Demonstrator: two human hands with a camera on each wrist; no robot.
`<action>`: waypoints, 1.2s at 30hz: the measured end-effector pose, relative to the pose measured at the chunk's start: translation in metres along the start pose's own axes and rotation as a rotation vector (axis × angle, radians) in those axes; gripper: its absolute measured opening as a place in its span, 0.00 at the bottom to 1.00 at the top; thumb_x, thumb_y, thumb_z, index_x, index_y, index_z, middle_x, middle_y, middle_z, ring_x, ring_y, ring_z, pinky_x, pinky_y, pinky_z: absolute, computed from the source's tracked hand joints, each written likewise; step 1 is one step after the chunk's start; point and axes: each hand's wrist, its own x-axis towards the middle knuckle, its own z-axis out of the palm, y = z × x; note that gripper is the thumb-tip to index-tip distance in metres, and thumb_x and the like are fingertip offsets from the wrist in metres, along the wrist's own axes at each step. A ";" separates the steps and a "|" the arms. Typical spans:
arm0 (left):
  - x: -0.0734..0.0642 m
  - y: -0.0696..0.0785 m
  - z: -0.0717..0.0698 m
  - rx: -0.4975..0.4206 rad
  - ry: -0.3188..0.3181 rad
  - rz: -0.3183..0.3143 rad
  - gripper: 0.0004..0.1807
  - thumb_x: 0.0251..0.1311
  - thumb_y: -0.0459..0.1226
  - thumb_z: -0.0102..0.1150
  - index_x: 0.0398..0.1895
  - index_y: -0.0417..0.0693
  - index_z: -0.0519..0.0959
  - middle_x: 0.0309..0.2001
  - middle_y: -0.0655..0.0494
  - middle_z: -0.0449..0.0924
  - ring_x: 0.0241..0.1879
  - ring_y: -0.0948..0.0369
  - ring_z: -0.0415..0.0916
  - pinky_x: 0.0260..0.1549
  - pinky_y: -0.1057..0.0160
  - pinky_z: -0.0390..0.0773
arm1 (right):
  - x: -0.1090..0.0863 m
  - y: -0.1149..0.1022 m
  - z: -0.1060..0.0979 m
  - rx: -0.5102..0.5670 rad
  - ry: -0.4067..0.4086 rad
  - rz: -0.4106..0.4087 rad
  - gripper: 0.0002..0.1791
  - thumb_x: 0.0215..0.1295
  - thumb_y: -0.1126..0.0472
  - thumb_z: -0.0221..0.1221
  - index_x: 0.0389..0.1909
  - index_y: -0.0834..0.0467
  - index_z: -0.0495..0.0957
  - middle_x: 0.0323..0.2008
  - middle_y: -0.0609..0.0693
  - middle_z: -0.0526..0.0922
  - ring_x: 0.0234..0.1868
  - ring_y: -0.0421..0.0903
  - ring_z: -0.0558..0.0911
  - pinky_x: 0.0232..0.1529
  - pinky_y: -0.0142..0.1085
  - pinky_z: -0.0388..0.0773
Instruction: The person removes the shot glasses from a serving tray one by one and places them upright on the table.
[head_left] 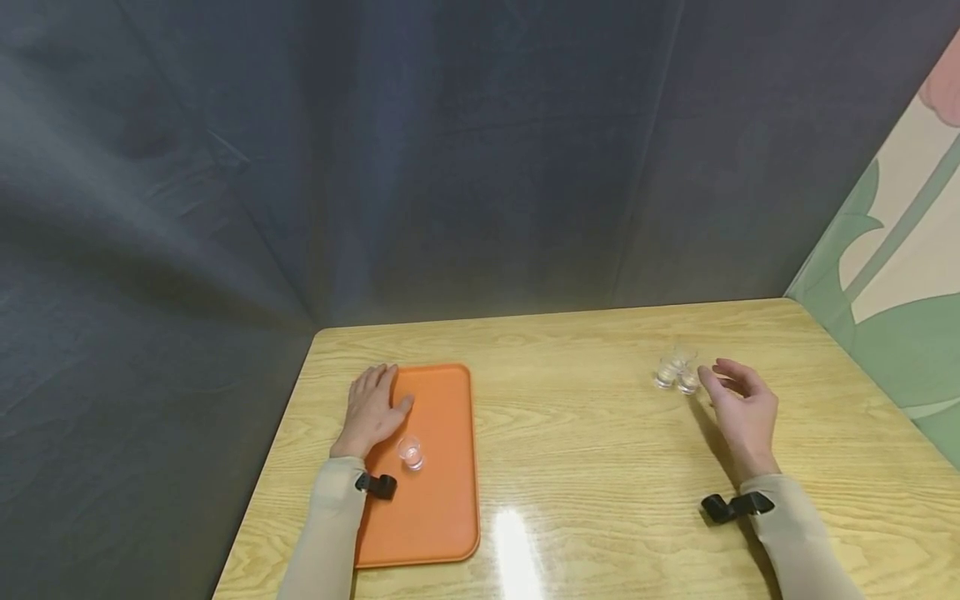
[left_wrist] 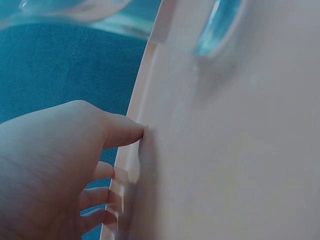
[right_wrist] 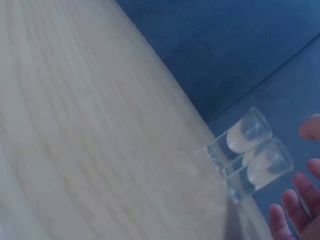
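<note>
My left hand (head_left: 371, 417) rests over the left rim of an orange tray (head_left: 442, 517), fingers fairly straight. In the left wrist view its thumb (left_wrist: 127, 130) touches the rim while the other fingertips lie along the tray's edge. A clear shot glass (head_left: 411, 454) stands on the tray close to that hand. To the right, my right hand (head_left: 742, 412) hovers beside a tight cluster of clear shot glasses (head_left: 665, 375). Its thumb and bent fingers are spread, holding nothing. The right wrist view shows these glasses (right_wrist: 267, 167) upright, a gap away from the fingertips.
Both the tray and the glasses are on a light wooden table (head_left: 570, 433). Dark curtains (head_left: 480, 167) hang behind it and along the left. On the right is a wall (head_left: 900, 275) painted with plants.
</note>
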 end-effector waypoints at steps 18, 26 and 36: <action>0.001 0.001 0.000 0.001 -0.012 -0.006 0.41 0.75 0.48 0.57 0.83 0.39 0.59 0.83 0.34 0.53 0.84 0.36 0.43 0.83 0.34 0.40 | -0.037 -0.046 0.025 0.091 -0.382 -0.140 0.07 0.74 0.58 0.67 0.49 0.47 0.85 0.43 0.29 0.86 0.40 0.28 0.84 0.37 0.22 0.84; -0.001 -0.001 -0.001 -0.003 0.003 -0.002 0.40 0.75 0.48 0.58 0.83 0.38 0.60 0.83 0.34 0.54 0.84 0.35 0.44 0.83 0.34 0.41 | -0.063 -0.047 0.051 -0.060 -0.594 -0.154 0.17 0.78 0.57 0.63 0.60 0.63 0.80 0.44 0.27 0.85 0.45 0.32 0.85 0.43 0.31 0.86; 0.001 -0.001 0.002 0.009 0.009 0.004 0.40 0.75 0.48 0.58 0.82 0.38 0.61 0.83 0.34 0.55 0.84 0.36 0.46 0.83 0.35 0.43 | -0.099 -0.038 0.088 -0.074 -0.776 -0.107 0.24 0.75 0.58 0.65 0.63 0.70 0.78 0.50 0.55 0.88 0.45 0.43 0.87 0.44 0.37 0.87</action>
